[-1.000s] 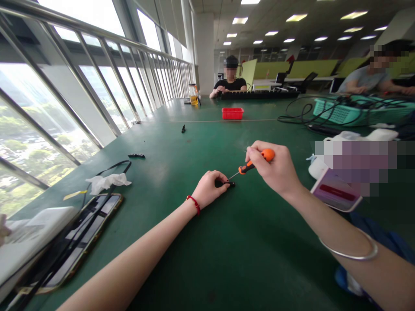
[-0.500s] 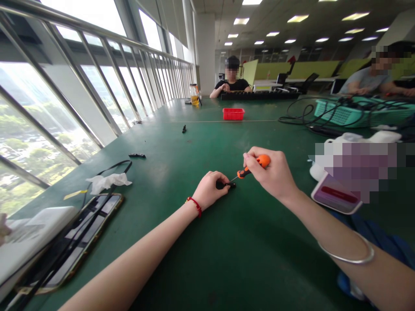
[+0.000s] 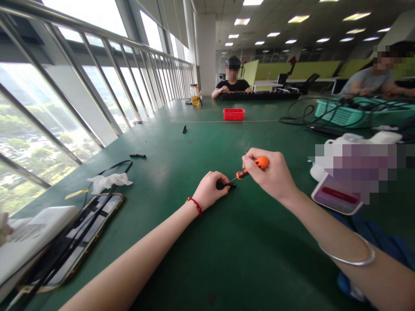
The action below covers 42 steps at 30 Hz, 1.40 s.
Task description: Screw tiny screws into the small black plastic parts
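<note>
Low on the green table (image 3: 201,259), my left hand (image 3: 211,190) pinches a small black part (image 3: 232,185) between thumb and fingers. Most of that part is hidden by the hand, so its kind is unclear. My right hand (image 3: 271,172) is closed around a screwdriver (image 3: 244,173) with an orange and black handle. The screwdriver slants down to the left, its thin shaft reaching the black part beside my left fingertips. Whether the tip sits in a screw is too small to see.
Left lie a phone (image 3: 81,237), a tissue (image 3: 110,181) and a black strip (image 3: 138,156). Ahead are a small black piece (image 3: 184,129), a red bin (image 3: 234,114) and a jar (image 3: 195,96). A teal basket (image 3: 366,114) with cables stands right; two people sit beyond.
Both hands hold nearly the same place. The screwdriver handle and my right fingers have shifted very slightly; the black part stays pinched.
</note>
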Motion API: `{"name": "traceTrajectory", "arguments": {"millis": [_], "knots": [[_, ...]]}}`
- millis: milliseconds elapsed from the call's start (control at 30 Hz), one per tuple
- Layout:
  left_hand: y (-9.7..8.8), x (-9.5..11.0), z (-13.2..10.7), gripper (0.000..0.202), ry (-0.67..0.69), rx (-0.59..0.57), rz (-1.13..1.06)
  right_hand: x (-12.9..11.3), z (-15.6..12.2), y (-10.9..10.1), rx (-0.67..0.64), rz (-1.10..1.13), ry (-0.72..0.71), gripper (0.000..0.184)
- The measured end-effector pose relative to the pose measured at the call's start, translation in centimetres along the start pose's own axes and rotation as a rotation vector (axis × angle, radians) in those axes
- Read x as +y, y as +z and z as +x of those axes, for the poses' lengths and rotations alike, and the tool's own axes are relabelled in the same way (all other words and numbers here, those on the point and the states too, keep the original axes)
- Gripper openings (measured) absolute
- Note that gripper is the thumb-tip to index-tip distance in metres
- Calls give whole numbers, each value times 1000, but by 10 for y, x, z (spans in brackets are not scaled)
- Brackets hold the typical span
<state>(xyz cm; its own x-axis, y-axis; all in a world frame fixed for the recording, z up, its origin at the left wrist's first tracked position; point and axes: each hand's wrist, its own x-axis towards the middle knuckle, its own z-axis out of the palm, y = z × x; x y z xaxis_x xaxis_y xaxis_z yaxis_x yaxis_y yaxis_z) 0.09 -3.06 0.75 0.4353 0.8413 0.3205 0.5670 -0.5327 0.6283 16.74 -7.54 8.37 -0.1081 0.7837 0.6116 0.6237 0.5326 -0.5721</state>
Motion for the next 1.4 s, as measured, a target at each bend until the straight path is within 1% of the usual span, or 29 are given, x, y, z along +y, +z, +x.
{"name": "traceTrajectory", "arguments": {"millis": [233, 467, 667, 833, 900, 967, 1000, 1033, 1100, 1133, 1233, 1333, 1400], "knots": [[-1, 0, 0, 8, 0, -2, -1, 0, 0, -1, 4, -6, -14, 29], [-2, 1, -1, 7, -5, -4, -2, -1, 1, -2, -8, -7, 6, 29], [-2, 1, 0, 6, -4, -4, 1, -1, 0, -1, -10, -5, -27, 28], [-2, 1, 0, 6, 2, -9, 2, -2, 1, -2, -38, -19, -3, 26], [-2, 0, 0, 6, 5, -15, 0, -3, 2, -3, -53, -23, 4, 23], [-2, 0, 0, 7, 7, -16, -2, -4, 2, -4, -48, -35, 21, 15], [-2, 0, 0, 7, 8, -14, -2, -4, 2, -4, -35, -43, 29, 9], [-2, -1, 0, 7, 9, -13, -2, -5, 2, -5, -21, -56, 35, 10], [-2, -1, 0, 6, 14, -14, -1, -7, 2, -5, -11, -98, 31, 22], [-2, -2, 0, 6, 19, -14, -1, -8, 2, -5, -16, -124, 22, 24], [-2, -2, 0, 5, 36, -13, -3, -11, 2, -4, -20, -208, 4, 17], [-1, -1, 0, 5, 39, -9, 3, -13, 1, -3, 16, -275, -10, 21], [0, 0, -1, 4, 36, 1, 11, -14, 1, -2, 36, -301, -18, 19]]}}
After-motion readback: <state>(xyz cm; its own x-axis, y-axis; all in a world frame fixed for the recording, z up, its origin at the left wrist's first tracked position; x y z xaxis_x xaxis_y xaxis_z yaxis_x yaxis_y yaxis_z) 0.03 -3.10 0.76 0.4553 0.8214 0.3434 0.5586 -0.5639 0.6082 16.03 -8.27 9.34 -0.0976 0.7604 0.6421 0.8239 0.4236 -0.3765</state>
